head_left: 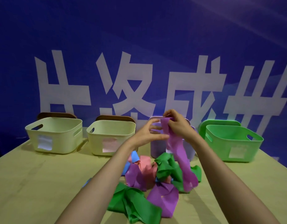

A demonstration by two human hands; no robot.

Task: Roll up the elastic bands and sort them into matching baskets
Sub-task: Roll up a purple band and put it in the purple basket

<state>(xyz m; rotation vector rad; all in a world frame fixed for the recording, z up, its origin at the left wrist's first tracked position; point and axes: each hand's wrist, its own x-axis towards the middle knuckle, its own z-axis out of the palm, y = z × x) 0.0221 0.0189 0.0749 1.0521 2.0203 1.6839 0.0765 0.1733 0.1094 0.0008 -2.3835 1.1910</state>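
- A pale wooden counter carries everything.
- Along its far edge stand two cream plastic baskets, a lilac plastic basket and a green plastic basket.
- A loose pile of green, purple, pink and blue elastic bands lies in front of them.
- A long purple elastic band hangs above the pile, before the lilac basket.
- The right hand has its grip pinched on the band's top end.
- The left hand has a slack grip, fingers straight beside the band.

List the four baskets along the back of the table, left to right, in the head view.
cream basket with white label → cream basket with pink label → purple basket → green basket
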